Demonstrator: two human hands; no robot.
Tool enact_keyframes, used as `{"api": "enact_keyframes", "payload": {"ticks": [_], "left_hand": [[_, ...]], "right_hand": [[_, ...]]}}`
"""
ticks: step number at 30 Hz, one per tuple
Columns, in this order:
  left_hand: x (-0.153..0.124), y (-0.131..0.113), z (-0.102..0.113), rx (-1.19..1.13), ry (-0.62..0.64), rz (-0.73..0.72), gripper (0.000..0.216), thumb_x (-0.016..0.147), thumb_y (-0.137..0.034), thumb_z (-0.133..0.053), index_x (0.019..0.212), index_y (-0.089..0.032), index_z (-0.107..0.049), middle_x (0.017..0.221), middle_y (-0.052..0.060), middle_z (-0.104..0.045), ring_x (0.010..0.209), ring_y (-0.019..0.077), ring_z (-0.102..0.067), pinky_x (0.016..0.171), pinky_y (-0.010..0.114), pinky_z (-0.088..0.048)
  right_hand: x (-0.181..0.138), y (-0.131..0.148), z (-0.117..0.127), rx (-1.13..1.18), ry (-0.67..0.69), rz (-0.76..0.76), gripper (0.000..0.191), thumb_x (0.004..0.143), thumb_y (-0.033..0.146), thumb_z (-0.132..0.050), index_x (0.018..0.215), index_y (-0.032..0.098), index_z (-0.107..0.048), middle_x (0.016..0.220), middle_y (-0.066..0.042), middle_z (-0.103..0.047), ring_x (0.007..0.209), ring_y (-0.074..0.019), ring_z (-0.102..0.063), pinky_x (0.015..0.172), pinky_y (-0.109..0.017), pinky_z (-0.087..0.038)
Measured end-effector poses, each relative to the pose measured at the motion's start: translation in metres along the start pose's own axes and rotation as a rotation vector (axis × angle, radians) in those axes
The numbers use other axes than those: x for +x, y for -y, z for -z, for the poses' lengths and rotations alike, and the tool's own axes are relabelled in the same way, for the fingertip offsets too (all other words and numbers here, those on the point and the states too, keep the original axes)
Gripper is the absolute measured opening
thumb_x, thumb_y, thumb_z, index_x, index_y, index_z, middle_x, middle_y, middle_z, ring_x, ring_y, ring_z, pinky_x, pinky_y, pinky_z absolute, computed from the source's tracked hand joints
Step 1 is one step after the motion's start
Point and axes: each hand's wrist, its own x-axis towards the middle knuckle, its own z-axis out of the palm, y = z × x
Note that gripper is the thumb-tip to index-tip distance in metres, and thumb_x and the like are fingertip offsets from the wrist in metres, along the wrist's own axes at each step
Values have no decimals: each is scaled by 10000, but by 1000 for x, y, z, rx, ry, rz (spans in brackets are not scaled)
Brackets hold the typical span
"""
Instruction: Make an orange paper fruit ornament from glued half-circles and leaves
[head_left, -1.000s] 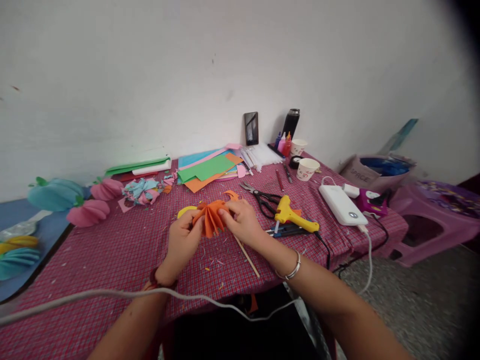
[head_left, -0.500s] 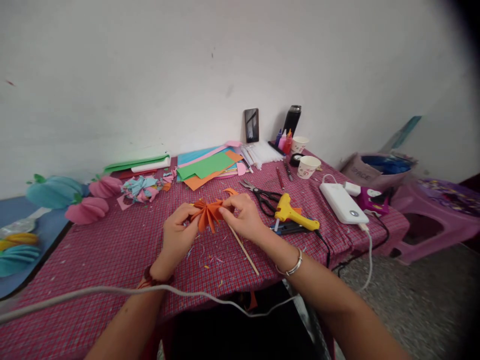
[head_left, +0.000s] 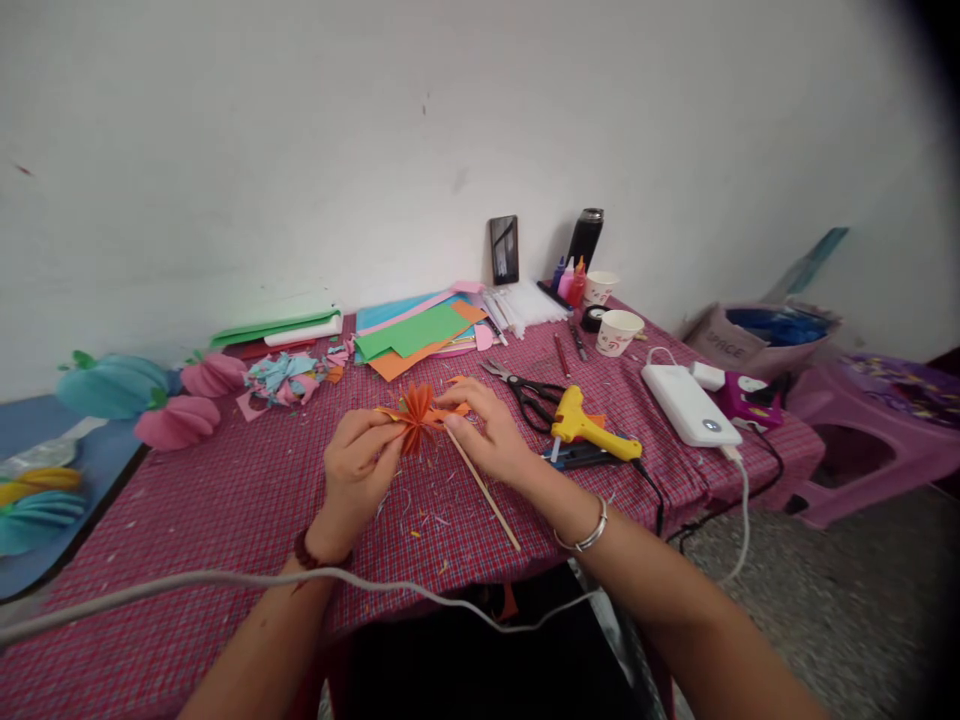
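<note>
An orange folded-paper piece [head_left: 418,420] with fanned pleats is held up between my hands above the table. My left hand [head_left: 361,462] pinches its left side, thumb and fingers closed together. On the other side, my right hand [head_left: 486,432] is closed on the right end of the same piece, fingertips curled over it. Below my right hand a thin wooden stick [head_left: 491,500] slants across the cloth. Just right of that hand lie black-handled scissors [head_left: 529,392] and a yellow glue gun [head_left: 589,430], which rests over a blue cutter [head_left: 581,456].
Paper pumpkins [head_left: 176,420] sit at the left beside a heap of paper scraps [head_left: 283,375]. Coloured sheets [head_left: 412,335] lie at the back. A paper cup [head_left: 618,333] and a white power bank [head_left: 688,405] stand rightward. A white cable [head_left: 360,580] crosses in front of my forearms.
The orange pleats have turned and spread into a rounder fan. My left hand has shifted its hold slightly, and my right fingers have moved a little.
</note>
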Motion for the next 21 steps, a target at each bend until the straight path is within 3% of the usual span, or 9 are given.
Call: {"api": "enact_keyframes", "payload": {"ticks": [6,10,16,21], "left_hand": [[5,-2,2,-11,-22,25,123,835,-112,-627,815,-195,-716,834,37,-660,786,167,-624,721,311,-499],[7,-4,0,-84,26,28,121,833,-119,-616,791,-190,-705,792,31,-662,744,156,-634,668,288,-514],[9,-2,-1,-156,60,16,142,806,-86,-608,742,-190,-682,760,28,-667,732,157,-649,653,273,-524],[8,1,-1,-112,49,10,150,810,-73,-610,819,-199,-691,820,34,-677,805,168,-640,733,303,-511]], "right_hand": [[2,0,-1,-60,26,70,93,876,220,-560,930,200,-634,878,-50,-664,892,-205,-616,895,-397,-456],[0,-8,-5,-188,1,144,108,900,185,-554,887,202,-660,852,-53,-693,848,-196,-625,847,-367,-454],[-1,-14,-4,-237,-39,104,134,912,179,-584,815,208,-671,752,-28,-688,769,-187,-621,789,-345,-426],[0,-12,-3,-232,-38,86,120,912,181,-588,826,204,-668,766,-31,-681,786,-184,-615,791,-338,-428]]}}
